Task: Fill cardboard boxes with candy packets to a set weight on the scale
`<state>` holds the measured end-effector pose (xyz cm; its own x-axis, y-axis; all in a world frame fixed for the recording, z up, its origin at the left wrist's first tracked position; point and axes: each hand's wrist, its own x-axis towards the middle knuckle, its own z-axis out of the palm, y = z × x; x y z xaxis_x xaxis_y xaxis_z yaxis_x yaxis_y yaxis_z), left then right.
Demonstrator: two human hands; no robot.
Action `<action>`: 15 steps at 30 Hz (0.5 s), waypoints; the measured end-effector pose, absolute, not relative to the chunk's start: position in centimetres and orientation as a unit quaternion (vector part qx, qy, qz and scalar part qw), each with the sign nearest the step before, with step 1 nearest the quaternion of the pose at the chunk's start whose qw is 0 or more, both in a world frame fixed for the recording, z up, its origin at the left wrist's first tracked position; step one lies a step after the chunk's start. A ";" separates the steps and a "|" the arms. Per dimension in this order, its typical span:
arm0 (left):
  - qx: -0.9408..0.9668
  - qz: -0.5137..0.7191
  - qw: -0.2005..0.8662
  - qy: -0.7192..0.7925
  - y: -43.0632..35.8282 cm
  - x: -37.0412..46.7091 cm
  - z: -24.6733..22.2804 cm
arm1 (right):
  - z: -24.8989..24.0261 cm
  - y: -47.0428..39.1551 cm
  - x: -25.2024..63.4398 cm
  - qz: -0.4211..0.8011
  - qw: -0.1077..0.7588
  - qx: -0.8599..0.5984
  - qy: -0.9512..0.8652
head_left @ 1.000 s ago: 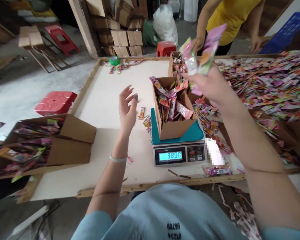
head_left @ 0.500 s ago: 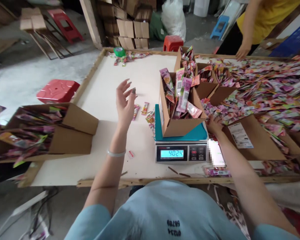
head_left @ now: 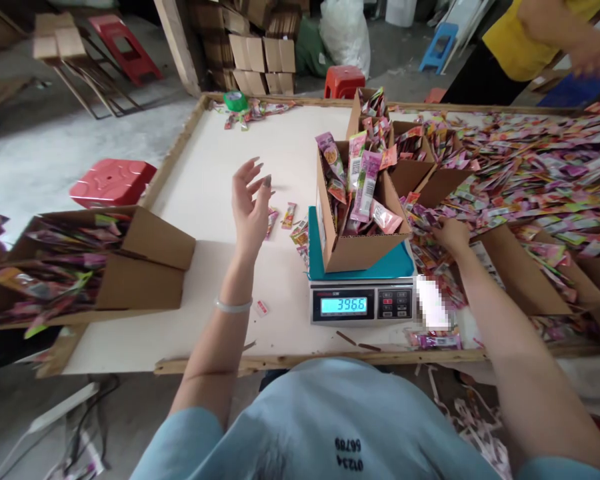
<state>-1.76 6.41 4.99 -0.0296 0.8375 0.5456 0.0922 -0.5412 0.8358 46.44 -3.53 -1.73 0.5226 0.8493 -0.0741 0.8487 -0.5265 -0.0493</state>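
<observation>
Open carton [head_left: 360, 255], filled with upright and slanting sachets [head_left: 365, 190], standing on the teal pan [head_left: 403, 265] of a digital scale [head_left: 344, 317]; the lit display [head_left: 344, 305] reads 3966. Just right of the carton, my right hand [head_left: 453, 237] reaches into a heap of loose packets [head_left: 510, 173], its fingertips among them; whether the fingers are closed on a packet I cannot tell. My left hand [head_left: 251, 208] is raised on the carton's other side, well apart from it, fingers loosely curled and spread from the thumb, over the white tabletop [head_left: 215, 200]. Between this hand and the scale lie a few single packets [head_left: 289, 215]. Behind the weighed carton, further filled boxes [head_left: 413, 172] stand close together; at far left, two more cartons [head_left: 143, 280] hold packets. A green tape roll [head_left: 235, 101] lies near the far edge. Beyond the table, at upper right, stands a person in yellow [head_left: 520, 40].
</observation>
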 end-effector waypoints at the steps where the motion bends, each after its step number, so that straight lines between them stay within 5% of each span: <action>1: 0.627 0.614 0.304 0.372 6.4 -1.7 5.0 | -1.1 -3.6 46.4 0.052 0.027 -0.875 -0.480; 9: 0.624 0.609 0.306 0.383 6.6 -1.2 4.4 | 11.8 -2.4 41.6 -0.042 0.395 -0.786 -0.474; 12: 0.628 0.605 0.308 0.382 6.4 -0.3 4.7 | 16.4 -1.0 36.6 0.039 0.533 -0.637 -0.555; 15: 0.624 0.597 0.309 0.398 5.8 0.2 4.7 | 17.6 -0.5 32.3 0.130 0.544 -0.539 -0.630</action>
